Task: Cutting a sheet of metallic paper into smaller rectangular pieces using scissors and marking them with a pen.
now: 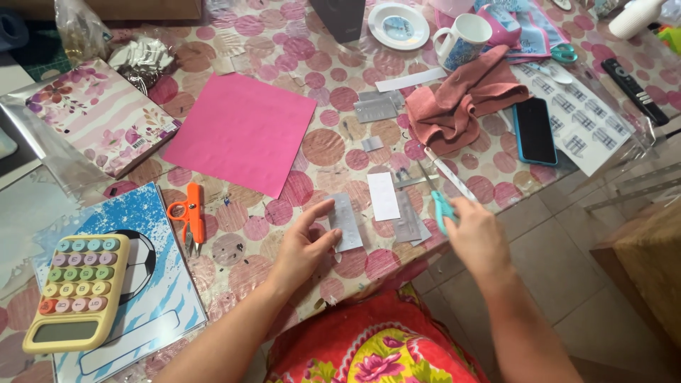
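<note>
Left hand (303, 245) spread flat near the front edge of the tabletop (284, 53), fingers open, thumb and fingertips pinning down a small grey paper strip (347, 221). Right hand (477, 237) closed around teal-handled scissors (436, 191), blades open and pointing away, up toward a crumpled pink cloth (461, 99). Looks a bit motion-blurred there, so can't tell if the blades touch anything. Between the two hands: a white paper rectangle (384, 196) and another grey piece (409, 220) just beside it, both lying flat. More grey bits (374, 108) further back, beside the cloth.

Off to the left: orange thread snips (190, 216), a big pink paper sheet (242, 131), a yellow calculator (76, 291) with pastel round keys sitting on a blue football-print notebook (159, 284), and a floral notebook (99, 117) in clear wrap. On the right: a black phone in a blue case (533, 131), a white sticker sheet (589, 120), a mug (462, 39) and a small white plate (398, 25) at the back. Red floral fabric (376, 340) on the lap below.
</note>
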